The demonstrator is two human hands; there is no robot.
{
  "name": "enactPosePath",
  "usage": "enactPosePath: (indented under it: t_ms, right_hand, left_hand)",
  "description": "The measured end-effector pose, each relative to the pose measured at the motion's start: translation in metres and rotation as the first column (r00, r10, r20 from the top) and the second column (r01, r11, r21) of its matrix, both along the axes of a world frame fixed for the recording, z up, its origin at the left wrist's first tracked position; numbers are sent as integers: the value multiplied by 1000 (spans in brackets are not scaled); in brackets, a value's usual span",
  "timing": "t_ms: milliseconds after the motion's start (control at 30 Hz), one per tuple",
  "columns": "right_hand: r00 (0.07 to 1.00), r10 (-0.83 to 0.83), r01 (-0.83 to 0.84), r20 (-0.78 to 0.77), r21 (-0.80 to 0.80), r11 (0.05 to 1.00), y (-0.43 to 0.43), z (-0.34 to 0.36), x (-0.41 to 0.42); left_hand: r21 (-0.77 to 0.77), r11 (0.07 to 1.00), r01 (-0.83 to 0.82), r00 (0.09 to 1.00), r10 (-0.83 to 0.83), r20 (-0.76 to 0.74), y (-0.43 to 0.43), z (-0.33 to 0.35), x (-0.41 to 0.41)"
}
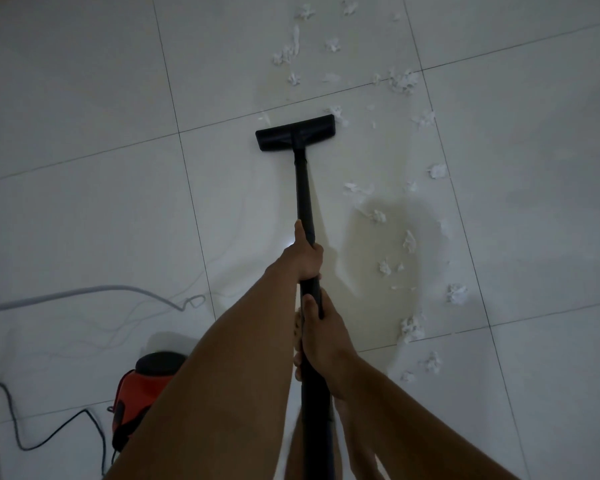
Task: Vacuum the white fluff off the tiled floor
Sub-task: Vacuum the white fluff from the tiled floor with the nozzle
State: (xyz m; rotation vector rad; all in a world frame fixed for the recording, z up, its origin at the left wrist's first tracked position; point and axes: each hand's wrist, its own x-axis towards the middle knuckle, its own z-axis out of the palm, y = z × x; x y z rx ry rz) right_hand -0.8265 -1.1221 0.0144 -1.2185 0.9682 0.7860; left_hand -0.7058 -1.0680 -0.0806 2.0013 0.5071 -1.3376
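Observation:
A black vacuum wand (303, 199) runs from my hands out to a flat black floor head (296, 136) resting on the white tiled floor (84, 98). My left hand (303, 256) grips the wand higher up. Nearer to me, my right hand (321, 336) grips it too. Several tufts of white fluff (400, 81) lie scattered ahead of the head and down its right side, including one clump (411, 329) beside my right hand. One small tuft (336, 112) touches the head's right end.
The red and black vacuum body (142, 386) sits on the floor at lower left. A black power cord (49, 434) and a grey hose (84, 292) trail across the tiles to the left. My shadow darkens the tile right of the wand.

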Motion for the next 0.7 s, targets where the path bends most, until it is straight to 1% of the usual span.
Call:
enactPosePath:
  t_ms: [433, 533, 700]
  right_hand:
    - [999, 34, -34, 9, -3, 999, 6, -5, 42]
    - [999, 31, -31, -19, -14, 999, 13, -3, 57]
    - [998, -18, 19, -67, 14, 1000, 22, 12, 95]
  left_hand:
    - [6, 1000, 9, 1000, -9, 3, 8, -13, 44]
    - [8, 1000, 16, 1000, -16, -5, 13, -8, 60]
    - [12, 999, 32, 999, -32, -26, 24, -2, 93]
